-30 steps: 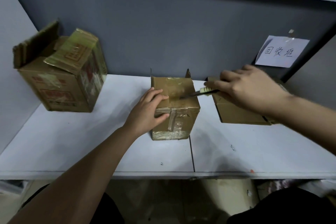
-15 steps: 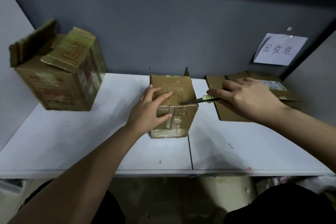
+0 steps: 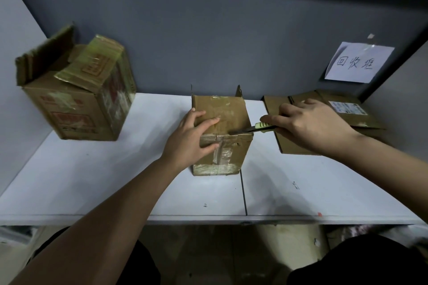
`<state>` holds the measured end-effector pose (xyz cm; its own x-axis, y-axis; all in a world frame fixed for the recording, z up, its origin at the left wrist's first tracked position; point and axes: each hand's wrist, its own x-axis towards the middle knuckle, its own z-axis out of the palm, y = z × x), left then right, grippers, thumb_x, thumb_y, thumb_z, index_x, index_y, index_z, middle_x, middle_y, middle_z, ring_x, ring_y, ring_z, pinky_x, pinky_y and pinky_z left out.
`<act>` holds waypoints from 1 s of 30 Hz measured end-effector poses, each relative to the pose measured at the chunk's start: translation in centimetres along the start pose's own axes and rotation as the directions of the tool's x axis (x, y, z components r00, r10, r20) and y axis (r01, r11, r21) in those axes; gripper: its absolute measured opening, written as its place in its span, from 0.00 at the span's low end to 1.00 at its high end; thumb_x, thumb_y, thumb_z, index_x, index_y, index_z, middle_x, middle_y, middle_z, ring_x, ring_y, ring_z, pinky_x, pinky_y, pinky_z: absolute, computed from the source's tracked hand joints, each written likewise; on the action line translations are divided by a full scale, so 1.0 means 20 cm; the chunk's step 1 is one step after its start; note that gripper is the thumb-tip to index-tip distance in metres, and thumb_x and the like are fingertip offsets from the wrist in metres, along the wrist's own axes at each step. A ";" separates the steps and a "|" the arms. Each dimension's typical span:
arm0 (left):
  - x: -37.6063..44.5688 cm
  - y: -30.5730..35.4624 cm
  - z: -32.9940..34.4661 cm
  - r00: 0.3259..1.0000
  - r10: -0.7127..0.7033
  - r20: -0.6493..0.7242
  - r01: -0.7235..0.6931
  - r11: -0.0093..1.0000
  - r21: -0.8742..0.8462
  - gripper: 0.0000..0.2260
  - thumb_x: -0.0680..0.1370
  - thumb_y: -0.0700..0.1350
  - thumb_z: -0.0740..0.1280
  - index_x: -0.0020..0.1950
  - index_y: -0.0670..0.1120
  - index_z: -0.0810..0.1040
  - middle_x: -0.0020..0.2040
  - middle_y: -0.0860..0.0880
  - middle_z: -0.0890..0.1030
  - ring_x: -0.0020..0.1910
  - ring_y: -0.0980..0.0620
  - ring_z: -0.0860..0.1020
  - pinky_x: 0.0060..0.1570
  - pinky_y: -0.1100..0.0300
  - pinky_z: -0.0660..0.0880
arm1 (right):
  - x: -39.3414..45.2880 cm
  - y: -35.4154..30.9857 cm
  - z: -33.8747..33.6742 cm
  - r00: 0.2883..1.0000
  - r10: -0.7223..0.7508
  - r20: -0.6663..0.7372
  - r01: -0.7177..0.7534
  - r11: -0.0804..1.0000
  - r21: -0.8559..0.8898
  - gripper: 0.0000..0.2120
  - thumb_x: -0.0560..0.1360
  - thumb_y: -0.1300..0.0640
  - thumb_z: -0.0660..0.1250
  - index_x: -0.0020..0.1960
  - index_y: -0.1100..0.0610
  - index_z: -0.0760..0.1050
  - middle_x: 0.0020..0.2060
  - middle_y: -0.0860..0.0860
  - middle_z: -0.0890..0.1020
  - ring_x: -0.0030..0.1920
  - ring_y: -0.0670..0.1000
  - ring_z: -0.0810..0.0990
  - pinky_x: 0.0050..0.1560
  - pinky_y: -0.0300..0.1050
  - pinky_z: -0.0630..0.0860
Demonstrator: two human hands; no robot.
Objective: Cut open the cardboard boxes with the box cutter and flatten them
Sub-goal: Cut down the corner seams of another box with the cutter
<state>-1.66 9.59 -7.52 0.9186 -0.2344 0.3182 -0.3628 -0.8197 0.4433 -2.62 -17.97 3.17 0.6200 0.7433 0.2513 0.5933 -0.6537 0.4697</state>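
Observation:
A small taped cardboard box (image 3: 228, 152) stands in the middle of the white table (image 3: 92, 180). My left hand (image 3: 193, 137) grips its near left top corner, fingers on top and thumb on the front. My right hand (image 3: 308, 126) holds a box cutter (image 3: 257, 127) with a pale green handle. Its dark blade lies on the box's top near the front edge. A larger box (image 3: 76, 99) with open flaps stands at the far left. Flattened cardboard (image 3: 347, 111) lies at the far right, partly hidden by my right hand.
A grey back wall runs behind the table, with a white paper sign (image 3: 359, 62) taped at the right. A seam (image 3: 243, 192) splits the table top. The table's front edge (image 3: 208, 218) is close to my body. Side walls close in left and right.
The blade has slid toward the front edge of the small box's top as my right hand drew back to the right. My left hand stays on the box's corner.

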 end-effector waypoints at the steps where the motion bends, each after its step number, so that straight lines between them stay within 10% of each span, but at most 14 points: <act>1: 0.00 0.00 0.00 1.000 0.001 0.007 -0.002 1.000 0.012 0.28 0.72 0.57 0.70 0.71 0.59 0.67 0.72 0.51 0.62 0.75 0.50 0.56 0.62 0.48 0.73 | 0.01 0.01 0.00 1.000 -0.007 -0.002 0.007 1.000 0.000 0.14 0.72 0.56 0.72 0.57 0.53 0.80 0.35 0.54 0.78 0.28 0.58 0.76 0.33 0.43 0.64; 13: -0.02 0.00 -0.02 0.999 0.015 0.029 -0.018 0.995 0.102 0.29 0.74 0.56 0.69 0.73 0.63 0.61 0.74 0.53 0.60 0.76 0.51 0.53 0.57 0.50 0.75 | 0.10 -0.06 0.04 0.977 -0.203 0.070 0.207 0.977 -0.058 0.20 0.67 0.63 0.64 0.56 0.51 0.79 0.34 0.53 0.77 0.30 0.57 0.77 0.33 0.45 0.67; 19: -0.01 -0.06 -0.05 0.998 0.035 0.054 -0.039 0.996 0.078 0.33 0.72 0.54 0.72 0.73 0.64 0.61 0.74 0.55 0.59 0.76 0.54 0.53 0.59 0.52 0.74 | -0.02 0.06 -0.07 1.000 -0.010 -0.030 0.010 1.000 0.014 0.20 0.77 0.52 0.52 0.60 0.54 0.78 0.37 0.56 0.77 0.33 0.59 0.78 0.34 0.47 0.72; 30: 0.00 0.00 0.00 0.999 -0.047 -0.026 0.045 0.995 -0.087 0.26 0.72 0.60 0.70 0.69 0.61 0.70 0.72 0.55 0.63 0.75 0.54 0.56 0.62 0.50 0.72 | 0.06 -0.05 0.05 0.999 -0.013 -0.037 0.012 1.000 -0.013 0.14 0.74 0.57 0.69 0.59 0.53 0.78 0.36 0.55 0.76 0.30 0.59 0.75 0.34 0.45 0.62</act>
<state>-1.62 9.52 -7.49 0.9303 -0.1814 0.3188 -0.3334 -0.7807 0.5286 -1.98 -16.58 2.26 0.5930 0.7563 0.2764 0.5939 -0.6426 0.4841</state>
